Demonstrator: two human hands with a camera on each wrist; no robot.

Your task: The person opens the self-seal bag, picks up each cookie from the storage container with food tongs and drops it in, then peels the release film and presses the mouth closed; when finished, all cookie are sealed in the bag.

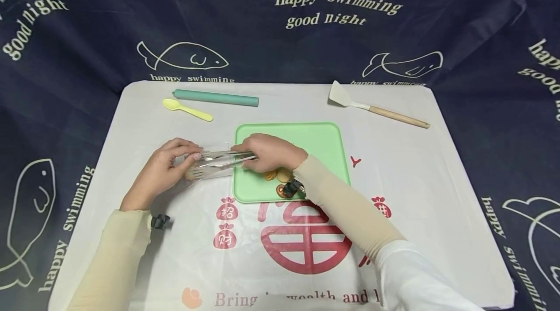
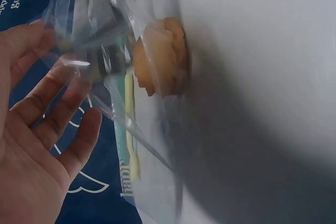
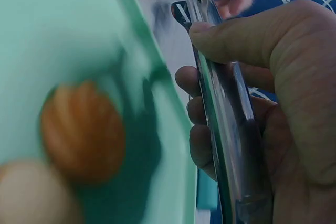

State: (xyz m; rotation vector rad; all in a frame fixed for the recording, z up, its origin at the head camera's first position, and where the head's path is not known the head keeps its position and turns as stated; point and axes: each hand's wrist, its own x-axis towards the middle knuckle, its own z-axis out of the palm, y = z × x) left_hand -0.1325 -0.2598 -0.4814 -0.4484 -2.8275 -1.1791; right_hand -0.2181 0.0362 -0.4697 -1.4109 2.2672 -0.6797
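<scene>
At the left of the tray, my left hand holds a clear plastic bag by its mouth, fingertips and thumb at the film. A golden-brown pastry shows through the film, low down near the white table. My right hand grips metal tongs, thumb on one side and fingers round the other. The tongs reach leftward from over the green tray into the bag's opening. On the tray lie a ridged brown pastry and a paler round one; my right hand and forearm partly hide the tray.
Behind the tray on the left lie a teal rod and a yellow spoon. A spatula with a white head and wooden handle lies at the back right. Dark printed cloth hangs around the table.
</scene>
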